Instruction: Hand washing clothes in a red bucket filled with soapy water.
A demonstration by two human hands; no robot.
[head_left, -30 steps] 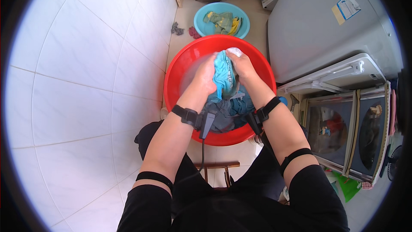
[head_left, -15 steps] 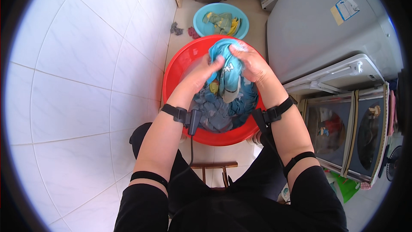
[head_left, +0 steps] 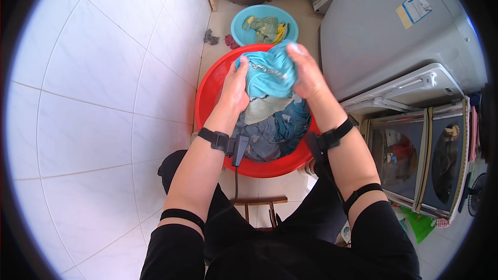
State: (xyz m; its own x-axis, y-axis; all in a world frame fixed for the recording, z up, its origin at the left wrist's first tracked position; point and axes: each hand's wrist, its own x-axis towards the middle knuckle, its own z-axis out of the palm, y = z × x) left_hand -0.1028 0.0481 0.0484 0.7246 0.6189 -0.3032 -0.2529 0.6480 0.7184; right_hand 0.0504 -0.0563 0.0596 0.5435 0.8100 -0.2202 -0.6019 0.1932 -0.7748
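Cloth (head_left: 270,75), turquoise with a pale lower part: since half a second ago, drawn from a bunched hang into a broader spread. The hands stand farther apart across it; the pile under them looks little changed.

Left hand (head_left: 235,87): closed on the cloth's near-left edge, thumb on top. Firm, as far as I can judge from my remote seat.

Right hand (head_left: 310,77): closed on the opposite edge, slightly higher, fingers bent over the fabric. Tips blurred; how tightly they pinch I cannot tell.

Item held: hangs between both palms, above the tub. I take the two-sided hold as a means of keeping the panel flat and facing up. Whether its lower end touches the pile, I cannot tell.

Tub (head_left: 208,91), red: directly below the grip, between the knees; placed there, I judge, to catch drips and keep the reach short.

Pile (head_left: 262,142), grey and dark teal, wet-looking: in the tub, on the body side of the grip.

Basin (head_left: 237,25), light blue: beyond the grip, just past the tub's far rim; holds green and yellow clothes (head_left: 267,28), set apart from the pile, perhaps to keep batches separate.

Grey rag (head_left: 210,37), red rag (head_left: 231,41): on the floor, beyond and left of the grip.
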